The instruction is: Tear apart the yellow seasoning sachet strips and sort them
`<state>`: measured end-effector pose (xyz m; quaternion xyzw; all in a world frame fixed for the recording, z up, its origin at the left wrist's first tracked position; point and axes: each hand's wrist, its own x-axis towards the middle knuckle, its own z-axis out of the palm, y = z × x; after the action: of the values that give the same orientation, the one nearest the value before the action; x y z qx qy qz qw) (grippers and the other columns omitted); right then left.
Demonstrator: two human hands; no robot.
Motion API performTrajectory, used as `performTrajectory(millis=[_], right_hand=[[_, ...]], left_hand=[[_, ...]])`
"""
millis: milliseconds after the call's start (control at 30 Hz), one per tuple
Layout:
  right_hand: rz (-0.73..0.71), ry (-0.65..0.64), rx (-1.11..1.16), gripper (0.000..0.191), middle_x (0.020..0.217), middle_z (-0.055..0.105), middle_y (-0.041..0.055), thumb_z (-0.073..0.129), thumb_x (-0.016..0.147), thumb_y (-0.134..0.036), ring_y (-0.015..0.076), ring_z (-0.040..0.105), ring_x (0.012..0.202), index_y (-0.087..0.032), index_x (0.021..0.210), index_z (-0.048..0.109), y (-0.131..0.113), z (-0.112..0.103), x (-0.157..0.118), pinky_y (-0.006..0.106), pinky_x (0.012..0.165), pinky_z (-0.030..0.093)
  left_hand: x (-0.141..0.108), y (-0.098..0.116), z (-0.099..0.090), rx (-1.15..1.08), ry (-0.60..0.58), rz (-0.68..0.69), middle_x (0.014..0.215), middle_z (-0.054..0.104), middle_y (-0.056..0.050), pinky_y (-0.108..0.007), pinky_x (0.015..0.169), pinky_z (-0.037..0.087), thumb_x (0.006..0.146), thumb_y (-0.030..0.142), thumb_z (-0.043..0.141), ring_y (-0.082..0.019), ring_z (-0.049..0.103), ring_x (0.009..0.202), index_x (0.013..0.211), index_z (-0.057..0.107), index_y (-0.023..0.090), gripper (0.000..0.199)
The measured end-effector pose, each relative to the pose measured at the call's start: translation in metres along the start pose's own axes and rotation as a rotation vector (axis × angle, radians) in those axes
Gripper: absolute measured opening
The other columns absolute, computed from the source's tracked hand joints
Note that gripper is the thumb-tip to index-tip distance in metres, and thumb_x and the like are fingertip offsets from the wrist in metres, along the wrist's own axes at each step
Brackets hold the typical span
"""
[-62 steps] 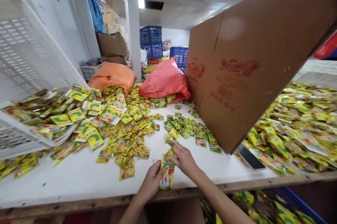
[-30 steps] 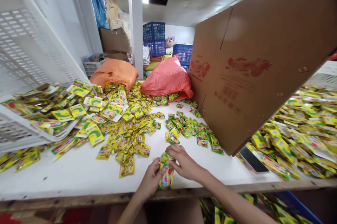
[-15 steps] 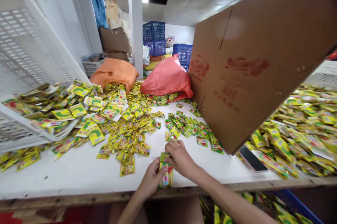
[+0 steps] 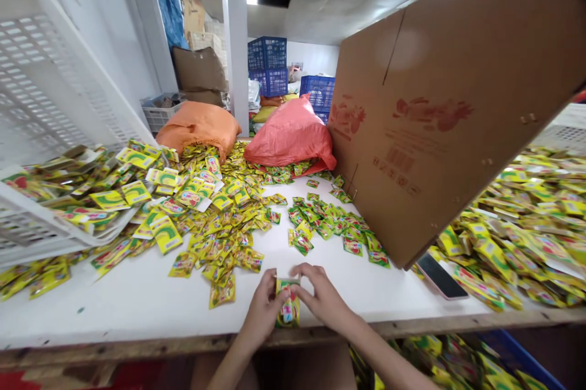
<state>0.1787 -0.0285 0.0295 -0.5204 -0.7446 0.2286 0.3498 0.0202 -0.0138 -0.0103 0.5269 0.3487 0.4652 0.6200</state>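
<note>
My left hand grips a small yellow-green box with a red fruit picture by its left side, upright at the table's front edge. At the top right of this box is my right hand, its thumb across the front and fingers curled behind the top edge. Whether anything is inside the box is hidden. Beyond the hands lie green sachets, with a few of them nearest to my right hand. A heap of yellow sachets spreads to the left of them.
A white crate tipped on its side spills flat boxes at left. Orange and red sacks lie at the back. A big cardboard carton leans at right, beside a phone and a pile of boxes.
The green sachet at the top of the box is no longer visible. My right hand has moved slightly down and right, from the sachet to the box's top edge. My left hand keeps its hold.
</note>
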Motion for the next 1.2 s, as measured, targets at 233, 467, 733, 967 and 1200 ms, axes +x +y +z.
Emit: performTrajectory(millis=[233,467,733,967,1200], right_hand=[[0.126,0.192,0.336,0.018,0.082,0.061,0.0031,0.047,0.085,-0.034,0.0176,0.057,0.08,-0.019,0.09,0.056,0.005,0.024,-0.018,0.029,0.074,0.045],[0.094,0.311,0.286,0.022,0.077,0.061,0.003,0.048,0.084,-0.034,0.0175,0.057,0.076,-0.019,0.097,0.059,0.003,0.024,-0.01,0.028,0.071,0.046],[0.039,0.227,0.303,0.017,0.095,0.064,0.0049,0.052,0.083,-0.029,0.0189,0.058,0.091,-0.022,0.091,0.064,-0.006,0.022,-0.018,0.03,0.083,0.045],[0.122,0.269,0.245,0.018,0.084,0.066,0.0045,0.051,0.082,-0.032,0.019,0.059,0.079,-0.019,0.088,0.063,-0.007,0.024,-0.018,0.029,0.074,0.047],[0.128,0.23,0.202,0.018,0.069,0.064,0.0017,0.05,0.082,-0.032,0.0163,0.057,0.066,-0.018,0.078,0.061,-0.009,0.013,-0.005,0.026,0.064,0.045]], left_hand=[[-0.003,0.003,0.002,0.123,-0.031,0.045,0.072,0.055,0.002,-0.023,0.062,0.043,0.079,0.035,0.053,-0.014,0.056,0.068,0.09,0.044,0.021,0.02],[-0.002,0.003,0.003,0.143,0.086,0.137,0.089,0.06,-0.003,-0.029,0.077,0.044,0.077,0.03,0.056,-0.018,0.058,0.085,0.098,0.05,0.02,0.024],[-0.008,0.016,-0.001,0.259,0.061,0.166,0.096,0.066,-0.007,-0.032,0.085,0.044,0.077,0.028,0.057,-0.021,0.058,0.094,0.088,0.064,0.018,0.016],[-0.008,0.021,-0.001,0.312,0.117,0.151,0.09,0.069,-0.007,-0.031,0.08,0.047,0.077,0.032,0.056,-0.021,0.061,0.087,0.085,0.067,0.018,0.02],[0.003,0.026,-0.003,0.341,0.128,0.091,0.071,0.068,-0.004,-0.026,0.063,0.047,0.075,0.033,0.058,-0.018,0.061,0.066,0.077,0.067,0.014,0.021]])
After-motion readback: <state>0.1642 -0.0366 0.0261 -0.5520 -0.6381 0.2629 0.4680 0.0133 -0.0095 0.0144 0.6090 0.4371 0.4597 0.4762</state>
